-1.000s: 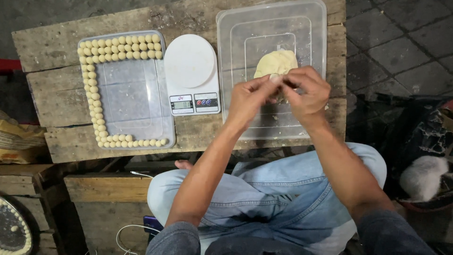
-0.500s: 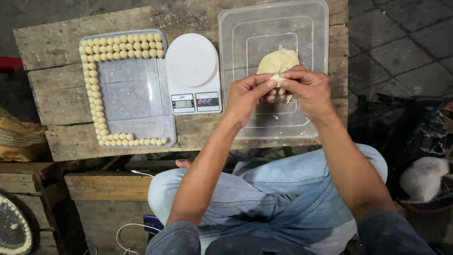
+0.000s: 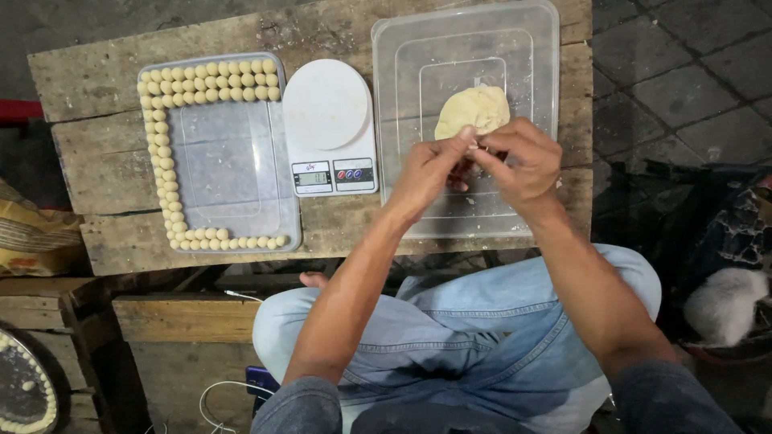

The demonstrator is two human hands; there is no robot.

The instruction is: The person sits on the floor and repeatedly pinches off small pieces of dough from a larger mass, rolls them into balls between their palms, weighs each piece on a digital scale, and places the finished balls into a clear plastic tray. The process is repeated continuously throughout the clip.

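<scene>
Counter [image 3: 96, 76] first, since it's the biggest thing here: rough wooden planks running out past both hands. Under the hands sits a clear plastic tub [image 3: 547, 48], and off to the left hand's side there's a clear tray [image 3: 233, 173] edged with small dough balls [image 3: 211, 79] in neat rows. Between tray and tub, just left of the left hand, is a white kitchen scale [image 3: 326, 104]. Just beyond the fingertips, inside the tub, lies the dough lump [image 3: 473, 108].

Left hand [image 3: 428, 173] and right hand [image 3: 521, 165] are pinched together, fingers curled around a little dough piece [image 3: 473, 149], mostly hidden between them. Looks like the portioning step to me, pinching off or shaping a bit. Weighing it would mean a reach left to the scale.
</scene>
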